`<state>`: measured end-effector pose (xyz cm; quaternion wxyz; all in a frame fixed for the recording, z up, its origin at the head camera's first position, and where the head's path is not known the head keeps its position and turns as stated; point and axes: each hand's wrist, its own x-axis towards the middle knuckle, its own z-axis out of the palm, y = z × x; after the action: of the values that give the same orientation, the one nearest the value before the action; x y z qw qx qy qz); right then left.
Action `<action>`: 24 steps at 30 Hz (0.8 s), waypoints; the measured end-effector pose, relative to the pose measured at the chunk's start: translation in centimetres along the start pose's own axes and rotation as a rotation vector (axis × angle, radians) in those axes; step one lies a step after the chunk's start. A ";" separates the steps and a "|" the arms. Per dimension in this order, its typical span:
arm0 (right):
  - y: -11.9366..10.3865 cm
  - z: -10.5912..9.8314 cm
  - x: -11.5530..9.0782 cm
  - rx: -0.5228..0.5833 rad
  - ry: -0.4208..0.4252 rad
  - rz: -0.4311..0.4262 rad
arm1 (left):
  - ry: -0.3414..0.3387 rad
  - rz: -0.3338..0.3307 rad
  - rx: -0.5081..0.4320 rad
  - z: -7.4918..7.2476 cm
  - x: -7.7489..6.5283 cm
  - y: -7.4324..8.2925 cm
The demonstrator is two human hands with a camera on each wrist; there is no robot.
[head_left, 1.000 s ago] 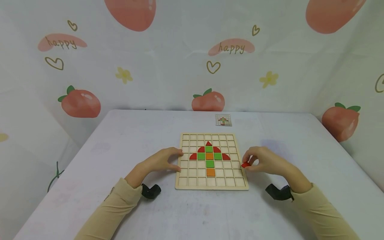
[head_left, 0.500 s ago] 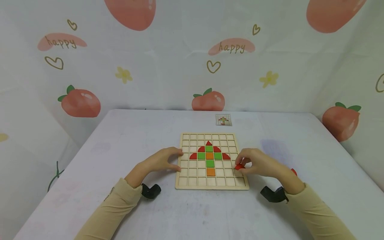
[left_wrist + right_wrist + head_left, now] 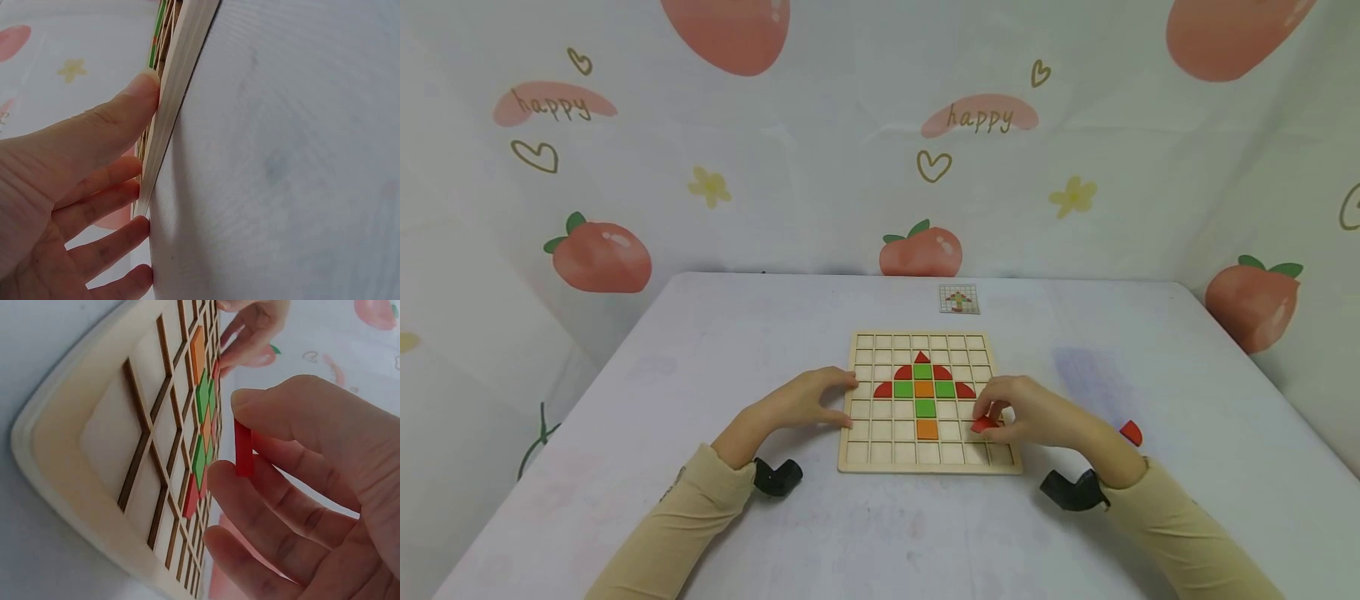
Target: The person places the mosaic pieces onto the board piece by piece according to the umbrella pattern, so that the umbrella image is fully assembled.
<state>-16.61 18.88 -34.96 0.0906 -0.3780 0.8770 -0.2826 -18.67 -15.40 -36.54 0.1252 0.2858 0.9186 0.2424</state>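
A wooden grid board (image 3: 880, 454) lies on the table, with green, orange and red tiles set in some cells in an arrow-like shape. Along its left edge rests my left hand (image 3: 801, 400), thumb and fingers spread; the left wrist view shows the thumb (image 3: 134, 103) touching the board's rim. My right hand (image 3: 1033, 412) is over the right part of the board. It pinches a red tile (image 3: 244, 449) between thumb and fingers, above the cells. How far the tile is from the surface I cannot tell exactly.
Another red tile (image 3: 1131, 433), a quarter-circle, lies on the table beside my right wrist. Behind the board lies a small pattern card (image 3: 959, 299) with a similar coloured figure. A printed cloth (image 3: 820, 150) hangs behind the table.
My right hand has moved left with the red tile, from the board's right edge to over its cells. The loose red tile by the wrist has come into view. My left hand stays put.
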 end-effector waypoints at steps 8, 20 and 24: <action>-0.3 0.7 0.6 0.014 -0.024 -0.054 | -0.006 -0.016 -0.012 -0.1 -0.1 0.2; -1.3 1.6 1.4 0.074 -0.070 -0.087 | -0.009 -0.024 -0.020 -0.1 -0.1 0.2; -1.5 2.0 1.5 0.084 -0.073 -0.107 | -0.009 -0.023 -0.020 -0.1 -0.1 0.2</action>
<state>-15.98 16.05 -35.68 0.1231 -0.4301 0.8391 -0.3094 -18.51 -15.33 -36.31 0.1349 0.2751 0.9188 0.2487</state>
